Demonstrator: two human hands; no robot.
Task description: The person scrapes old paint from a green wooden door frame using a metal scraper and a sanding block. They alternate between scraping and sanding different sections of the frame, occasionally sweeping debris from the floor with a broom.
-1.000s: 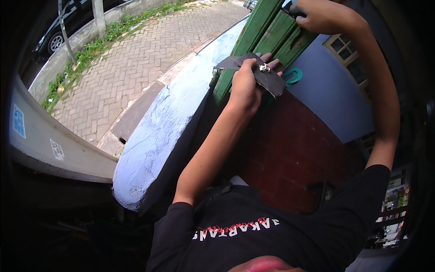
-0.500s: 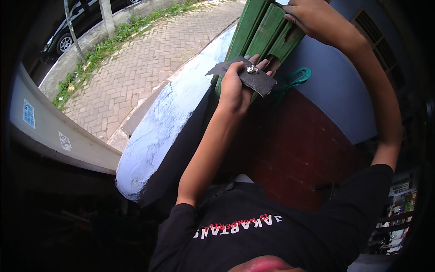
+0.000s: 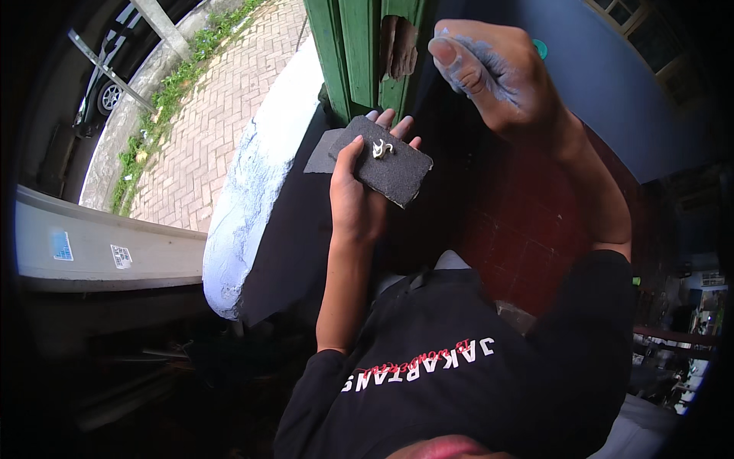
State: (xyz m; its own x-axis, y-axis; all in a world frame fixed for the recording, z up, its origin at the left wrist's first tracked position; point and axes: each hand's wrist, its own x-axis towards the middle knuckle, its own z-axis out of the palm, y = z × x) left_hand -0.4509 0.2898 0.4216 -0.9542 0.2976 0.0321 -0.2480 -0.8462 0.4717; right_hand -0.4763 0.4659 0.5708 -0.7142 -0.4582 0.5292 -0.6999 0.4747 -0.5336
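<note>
My left hand (image 3: pixel 355 203), palm up, grips dark grey sandpaper (image 3: pixel 390 170), thumb on top and fingertips showing beyond the far edge. A second, thinner grey piece (image 3: pixel 323 151) sticks out to the left under it. On the sandpaper sits a small off-white dab of putty-like stuff (image 3: pixel 381 149). To the right and higher, my right hand (image 3: pixel 497 76) is closed in a fist, thumb and fingers smeared with pale grey-blue residue. What it holds, if anything, is hidden. Just beyond the left hand stands a green wooden post (image 3: pixel 352 53) with a bare brown damaged patch (image 3: pixel 399 47).
A low wall (image 3: pixel 260 176) with rough pale-blue paint runs along the left, a brick-paved path (image 3: pixel 191 145) beyond it. Dark red floor tiles (image 3: pixel 508 252) lie below on the right, beside a blue wall (image 3: pixel 558 92). A parked car (image 3: pixel 107 99) shows at upper left.
My right hand has come off the green wood and moved down nearer, now in a fist. My left hand has drawn slightly back and left with the sandpaper; the view has shifted.
</note>
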